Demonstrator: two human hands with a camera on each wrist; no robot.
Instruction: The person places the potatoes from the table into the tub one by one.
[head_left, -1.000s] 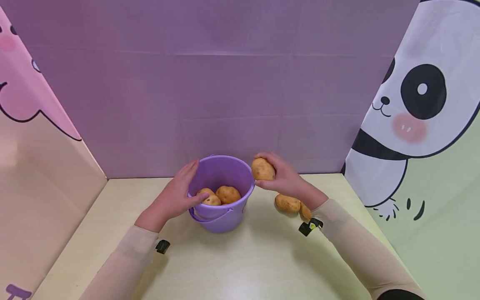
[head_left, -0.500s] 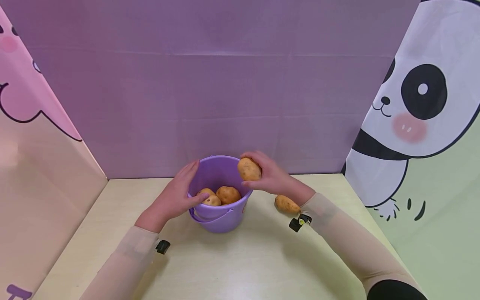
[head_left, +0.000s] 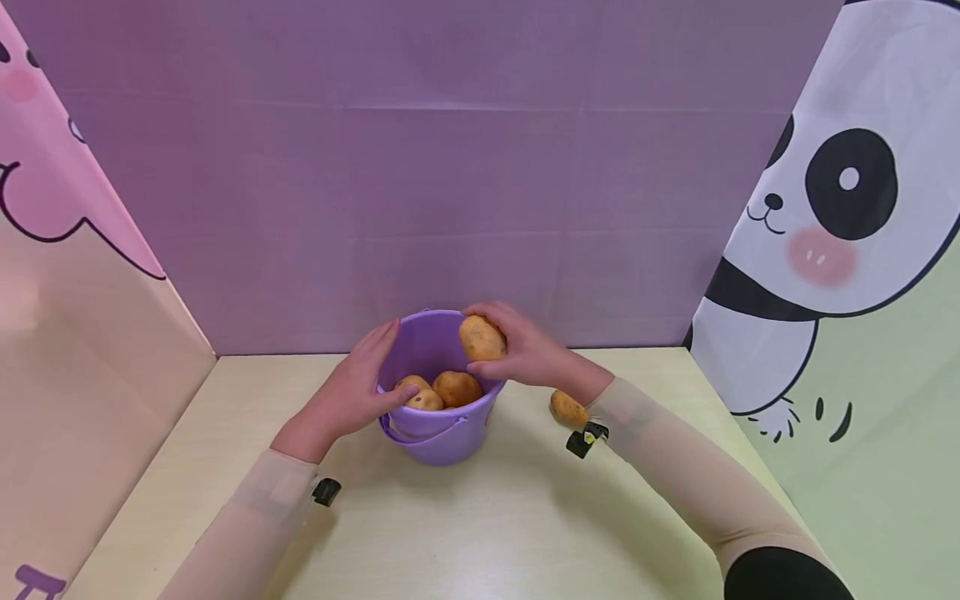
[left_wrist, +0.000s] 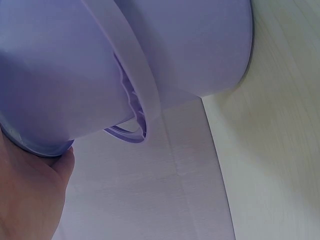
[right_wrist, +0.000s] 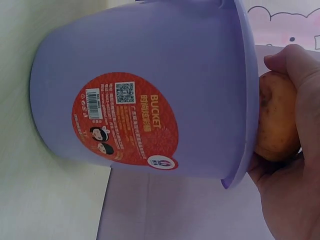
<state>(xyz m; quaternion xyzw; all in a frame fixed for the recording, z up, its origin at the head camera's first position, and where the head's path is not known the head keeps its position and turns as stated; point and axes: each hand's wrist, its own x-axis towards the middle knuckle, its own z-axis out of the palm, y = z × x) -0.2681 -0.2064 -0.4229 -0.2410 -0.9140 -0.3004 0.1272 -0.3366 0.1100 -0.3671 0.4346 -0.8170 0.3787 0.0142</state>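
A purple bucket (head_left: 442, 442) stands upright on the table, with several potatoes (head_left: 457, 389) inside it. My left hand (head_left: 352, 392) holds the bucket's left rim, its thumb reaching over the rim above the potatoes. In my right hand (head_left: 517, 350) is another potato (head_left: 482, 338), gripped between thumb and fingers over the right side of the bucket's mouth. From the right wrist this held potato (right_wrist: 277, 117) shows just beyond the rim. One more potato (head_left: 567, 408) lies on the table to the right, partly covered by my right forearm.
The bucket's handle (left_wrist: 132, 60) hangs down at its front. A red label (right_wrist: 125, 120) is stuck on its side. Behind the pale wooden table (head_left: 450, 533) rises a purple backdrop (head_left: 450, 167), with a panda panel (head_left: 847, 275) on the right and a pink panel (head_left: 52, 167) on the left.
My right hand has moved left with its potato, from beside the bucket to over its mouth. The right forearm now hides one of the table potatoes. My left hand stays put.
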